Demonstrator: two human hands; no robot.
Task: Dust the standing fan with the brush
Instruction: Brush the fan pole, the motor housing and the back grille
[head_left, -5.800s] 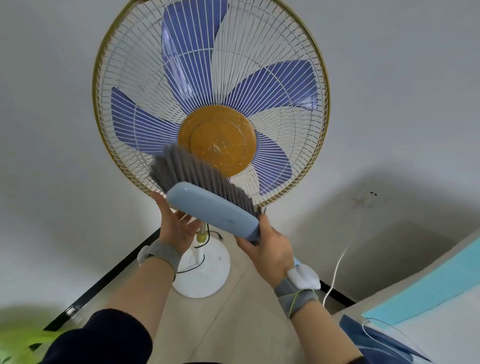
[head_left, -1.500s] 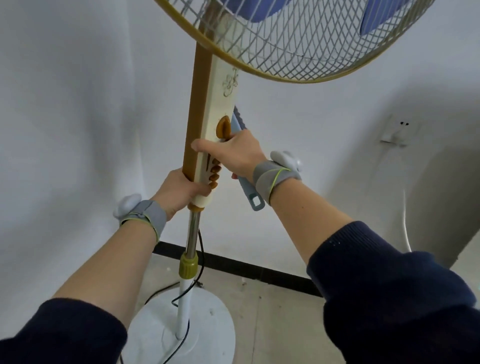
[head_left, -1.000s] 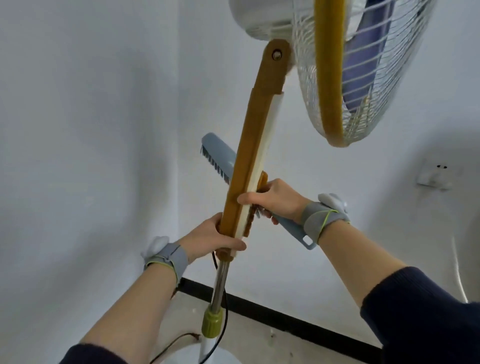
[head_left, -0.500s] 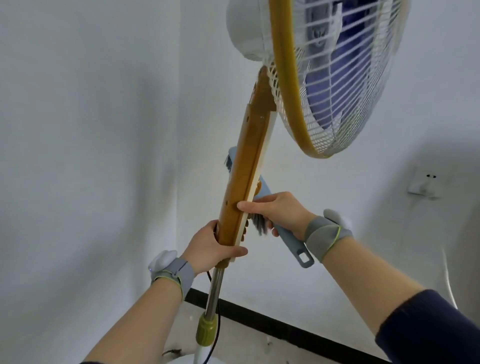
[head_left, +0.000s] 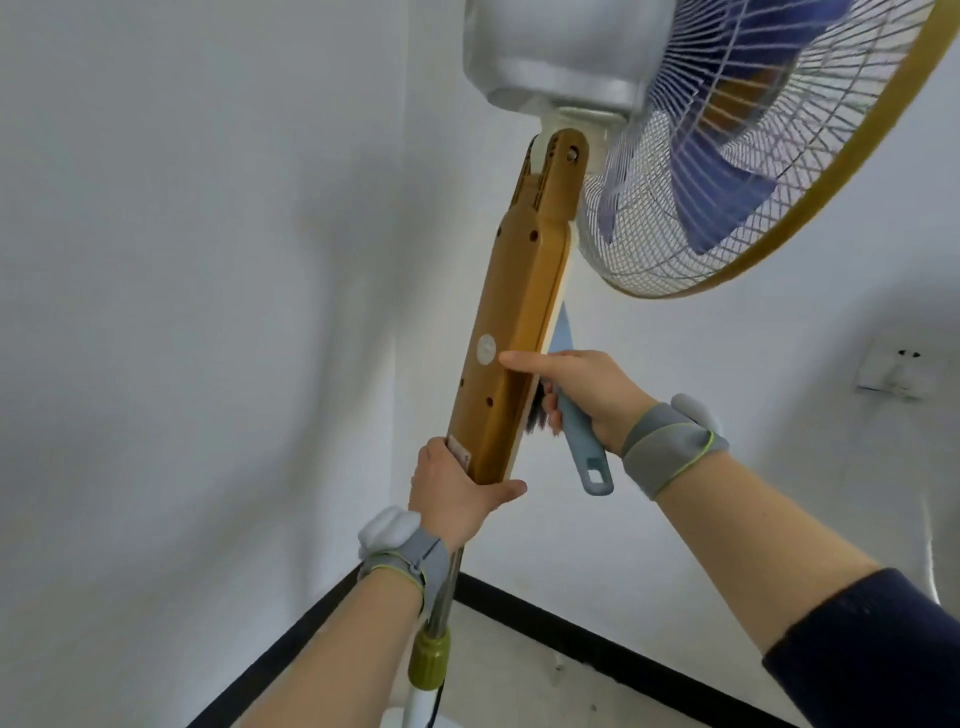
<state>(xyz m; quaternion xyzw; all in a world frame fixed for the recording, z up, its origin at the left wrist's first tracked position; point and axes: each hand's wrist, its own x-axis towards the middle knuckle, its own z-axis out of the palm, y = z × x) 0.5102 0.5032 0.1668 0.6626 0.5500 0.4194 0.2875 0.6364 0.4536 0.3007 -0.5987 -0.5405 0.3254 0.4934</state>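
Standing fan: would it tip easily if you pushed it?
Probably top-heavy: the big cage and motor housing sit atop a thin pole. The left hand grips the column, likely steadying it. The column looks rigid.

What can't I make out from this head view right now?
Head view only:
1. Bristles of the brush: mostly behind the fan column; contact unseen.
2. Front face of the column: turned away from the camera.
3. The grille: cut off by the top and right edges.

The lone head camera looks upward, close beneath the standing fan (head_left: 519, 312).
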